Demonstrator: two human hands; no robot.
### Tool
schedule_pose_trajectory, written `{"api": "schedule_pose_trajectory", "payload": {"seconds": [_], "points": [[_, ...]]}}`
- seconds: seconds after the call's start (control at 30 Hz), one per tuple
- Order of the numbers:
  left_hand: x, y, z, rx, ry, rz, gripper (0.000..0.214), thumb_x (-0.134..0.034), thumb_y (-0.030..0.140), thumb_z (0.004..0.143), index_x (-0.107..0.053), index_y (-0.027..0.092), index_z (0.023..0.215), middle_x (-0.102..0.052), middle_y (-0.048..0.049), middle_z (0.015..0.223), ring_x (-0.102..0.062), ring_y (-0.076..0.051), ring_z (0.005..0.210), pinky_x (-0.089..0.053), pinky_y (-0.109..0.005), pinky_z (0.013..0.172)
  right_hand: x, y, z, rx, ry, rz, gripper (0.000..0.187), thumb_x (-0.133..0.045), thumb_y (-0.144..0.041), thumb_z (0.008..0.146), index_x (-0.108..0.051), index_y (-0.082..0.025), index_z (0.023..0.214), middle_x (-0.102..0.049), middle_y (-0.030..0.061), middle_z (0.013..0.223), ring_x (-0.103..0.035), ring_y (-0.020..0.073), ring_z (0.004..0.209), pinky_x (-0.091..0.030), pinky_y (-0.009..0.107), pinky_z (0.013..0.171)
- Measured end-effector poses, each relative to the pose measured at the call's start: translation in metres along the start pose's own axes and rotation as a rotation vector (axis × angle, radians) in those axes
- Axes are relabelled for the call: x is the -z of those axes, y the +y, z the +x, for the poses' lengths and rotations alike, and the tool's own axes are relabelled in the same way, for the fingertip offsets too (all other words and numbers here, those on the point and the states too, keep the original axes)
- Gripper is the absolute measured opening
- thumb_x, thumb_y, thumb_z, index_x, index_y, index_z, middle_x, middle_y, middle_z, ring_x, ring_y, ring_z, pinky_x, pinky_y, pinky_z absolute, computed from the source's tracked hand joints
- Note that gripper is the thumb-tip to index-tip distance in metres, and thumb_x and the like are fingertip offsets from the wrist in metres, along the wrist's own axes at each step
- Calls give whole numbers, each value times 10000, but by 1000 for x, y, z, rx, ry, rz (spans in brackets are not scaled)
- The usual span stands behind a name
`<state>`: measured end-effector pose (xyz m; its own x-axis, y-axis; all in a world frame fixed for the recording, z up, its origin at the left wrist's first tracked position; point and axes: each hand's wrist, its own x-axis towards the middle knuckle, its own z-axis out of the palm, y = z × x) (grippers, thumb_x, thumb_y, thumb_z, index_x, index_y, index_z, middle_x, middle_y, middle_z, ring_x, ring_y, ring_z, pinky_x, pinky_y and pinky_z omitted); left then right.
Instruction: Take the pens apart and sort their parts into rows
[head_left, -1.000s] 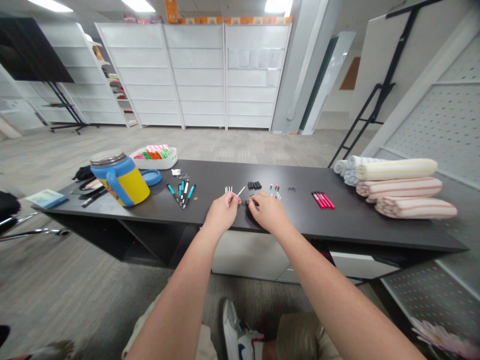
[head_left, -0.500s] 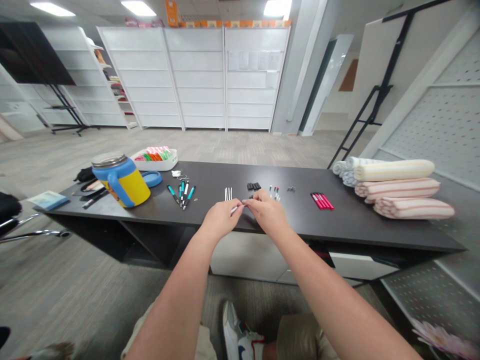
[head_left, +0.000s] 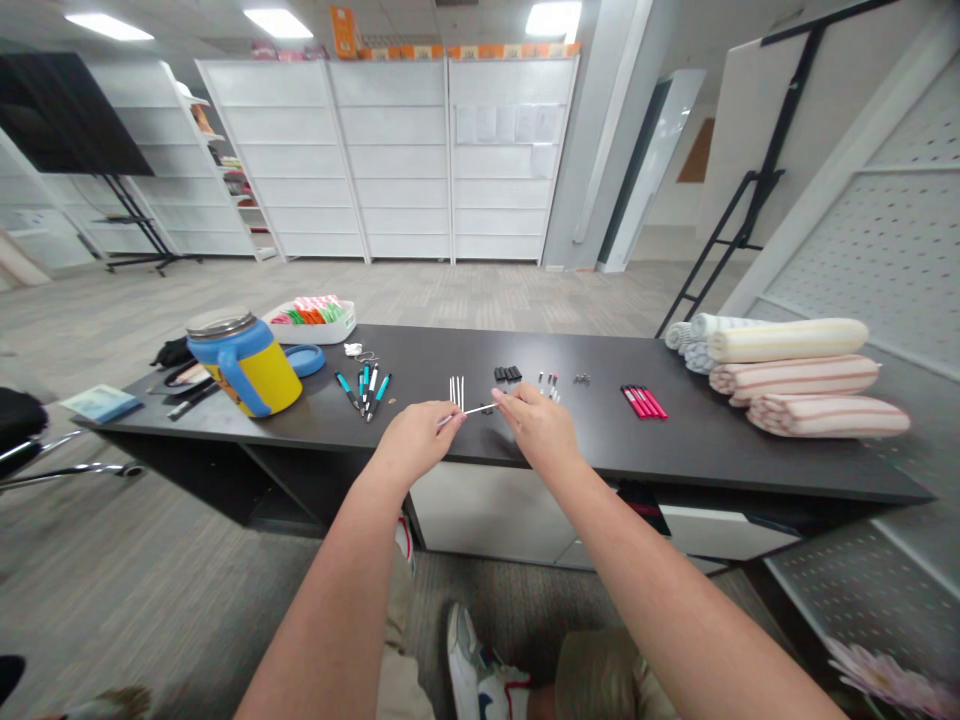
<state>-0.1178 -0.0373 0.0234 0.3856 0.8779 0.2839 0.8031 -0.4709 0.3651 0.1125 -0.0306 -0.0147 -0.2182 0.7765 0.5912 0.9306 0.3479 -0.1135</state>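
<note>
My left hand [head_left: 415, 438] and my right hand [head_left: 538, 425] are held over the near edge of the dark table [head_left: 420, 420], each pinching one end of a thin white pen refill [head_left: 474, 409] stretched between them. Just behind it lie three white refills [head_left: 456, 389] in a row. Further back are small black pen parts [head_left: 508, 373], small pen tips [head_left: 549, 381] and tiny springs [head_left: 583, 378]. Teal pens [head_left: 366, 385] lie to the left, red pen barrels [head_left: 645, 400] to the right.
A yellow and blue jug [head_left: 244, 361] with a blue lid [head_left: 304, 358] beside it stands at the table's left, behind it a white tray [head_left: 311, 318] of coloured items. Rolled striped towels [head_left: 802, 375] are stacked at the right end. White shelving lines the far wall.
My hands have drawn slightly apart and toward me, so the white refill now spans between them. My left hand shifted left.
</note>
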Motion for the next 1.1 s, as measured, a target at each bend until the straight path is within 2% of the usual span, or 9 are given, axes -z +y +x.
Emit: {"api": "schedule_pose_trajectory", "payload": {"seconds": [0.07, 0.13, 0.23, 0.3, 0.43, 0.67, 0.87, 1.1], "points": [[3, -1, -1, 97, 37, 52, 340, -435, 419, 1037, -732, 259, 1006, -774, -56, 1012, -703, -218, 967, -468, -277, 829, 1, -1, 1, -43, 28, -7, 453, -469, -406, 1066, -580, -251, 1477, -705, 98, 1116, -655, 198, 850, -429, 287, 669], [5, -2, -1, 258, 94, 133, 354, -421, 435, 1034, -730, 265, 1001, -774, -65, 963, -711, -234, 919, -467, -290, 776, 1, -3, 2, -88, 46, -10, 512, -487, -403, 1053, -512, -212, 1527, -699, 119, 1177, -668, 218, 885, -454, 298, 679], [3, -4, 0, 472, 146, 261, 384, -400, 456, 1025, -731, 264, 986, -764, -91, 903, -717, -266, 859, -472, -314, 729, 0, -4, 2, -104, 47, -8, 485, -480, -381, 1049, -531, -212, 1500, -701, 112, 1184, -674, 221, 878, -466, 306, 679], [-1, -5, 1, 531, 149, 317, 397, -395, 460, 1019, -734, 258, 977, -759, -106, 896, -720, -284, 852, -487, -333, 732, -1, -4, 3, -94, 48, -6, 457, -473, -363, 1048, -552, -222, 1475, -706, 101, 1176, -677, 215, 872, -469, 307, 680], [-8, -5, 5, 552, 135, 351, 381, -413, 451, 1008, -733, 245, 983, -758, -120, 928, -725, -304, 871, -514, -358, 735, -2, -5, 2, -77, 47, 0, 391, -470, -325, 1040, -614, -229, 1391, -711, 90, 1179, -682, 207, 883, -468, 302, 688], [-8, -4, 8, 542, 63, 274, 364, -518, 548, 958, -736, 258, 976, -755, -112, 934, -720, -309, 930, -534, -372, 781, -1, -6, 2, -68, 36, 24, 324, -476, -302, 1032, -667, -236, 1284, -719, 77, 1159, -676, 190, 860, -445, 291, 680], [-9, -7, 4, 462, 28, 210, 291, -580, 490, 936, -739, 253, 993, -768, -111, 933, -718, -295, 933, -519, -348, 788, 1, -7, 2, -64, 28, 35, 298, -466, -292, 1033, -694, -224, 1212, -724, 91, 1124, -672, 198, 847, -431, 294, 671], [-11, -11, 7, 385, 24, 176, 237, -568, 423, 951, -744, 268, 985, -783, -95, 940, -722, -277, 933, -510, -337, 815, 4, -9, 2, -43, 7, 26, 294, -455, -280, 1038, -702, -213, 1182, -726, 91, 1109, -674, 199, 861, -443, 292, 692]]}}
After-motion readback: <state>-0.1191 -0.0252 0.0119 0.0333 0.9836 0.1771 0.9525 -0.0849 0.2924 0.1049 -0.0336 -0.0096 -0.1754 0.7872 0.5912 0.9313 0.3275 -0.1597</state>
